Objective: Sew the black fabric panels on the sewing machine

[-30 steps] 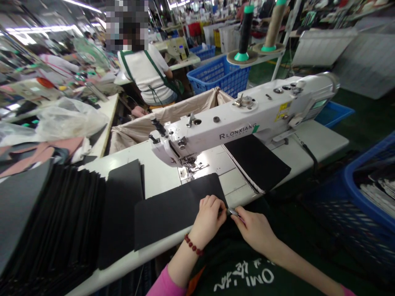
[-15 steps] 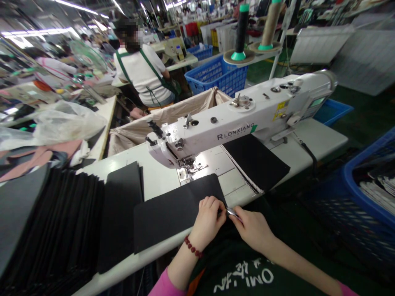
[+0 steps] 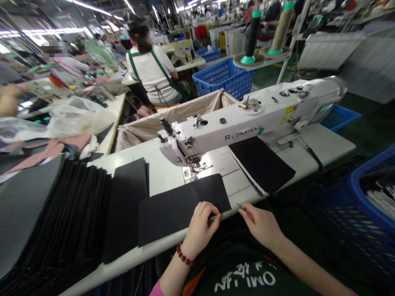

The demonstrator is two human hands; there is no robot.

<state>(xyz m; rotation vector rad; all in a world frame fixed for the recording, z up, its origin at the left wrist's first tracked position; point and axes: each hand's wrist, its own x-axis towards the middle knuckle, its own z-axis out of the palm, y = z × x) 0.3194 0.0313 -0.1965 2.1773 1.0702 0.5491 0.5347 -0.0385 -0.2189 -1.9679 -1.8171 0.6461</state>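
My left hand (image 3: 202,226), with a red bead bracelet on the wrist, has its fingers curled and pinches the near edge of a black panel (image 3: 182,201) lying flat on the sewing table. My right hand (image 3: 263,228) is closed around small thread snips (image 3: 242,207), whose silver tips point left, just off the panel's right corner. The panel lies in front of the needle area of a white sewing machine (image 3: 247,119). Under the machine arm rests a stack of black panels (image 3: 263,164) with pale edges.
Many black pieces (image 3: 70,218) stand stacked at the left, next to more dark panels (image 3: 126,205). A beige cloth-lined bin (image 3: 173,115) sits behind the table (image 3: 166,170). Blue baskets (image 3: 370,197) stand at right and behind. A co-worker (image 3: 154,78) sits beyond the machine.
My hands have moved apart: the snips have drawn away rightward from the panel's corner, while my left hand has shifted slightly left along the near edge. The camera view has shifted a little.
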